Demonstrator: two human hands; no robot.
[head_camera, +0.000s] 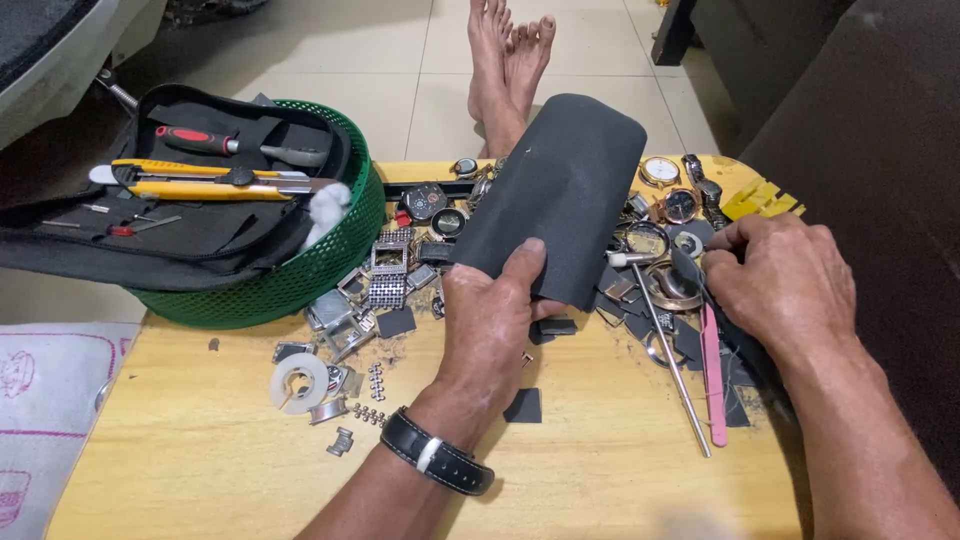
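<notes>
Low light wooden table (600, 470) on tiled floor, cluttered with watch parts. Left hand (490, 320), frame centre, fingers closed on curved dark grey rubbery sheet (565, 190), thumb on front, sheet standing upright. Right hand (780, 280), right of centre, fingers curled over dark scraps, grip unclear. Pink tweezers (712, 375) just below it. Green mesh basket (300, 275) with black tool pouch (190, 220), upper left.

A green mesh basket (300, 285) holds a black tool pouch (190, 225); pink tweezers (713, 375) lie beside watch cases (668, 190).
</notes>
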